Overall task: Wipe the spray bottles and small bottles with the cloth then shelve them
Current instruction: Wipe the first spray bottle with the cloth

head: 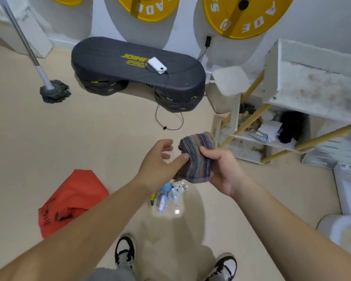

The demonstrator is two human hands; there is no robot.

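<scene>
Lots of bare floor (109, 138) lay between you and the black step bench (130, 63). The white shelf (316, 92) stood close on your right, and a red bag (73, 199) lay on your left. Your right hand (223, 171) gripped the bunched, stripy cloth (197, 157). Your left hand (158, 165) was loose, with its thumb touching the cloth. The bottles (170, 194) sat heaped on the floor under your hands, blurry and partly hidden.
</scene>
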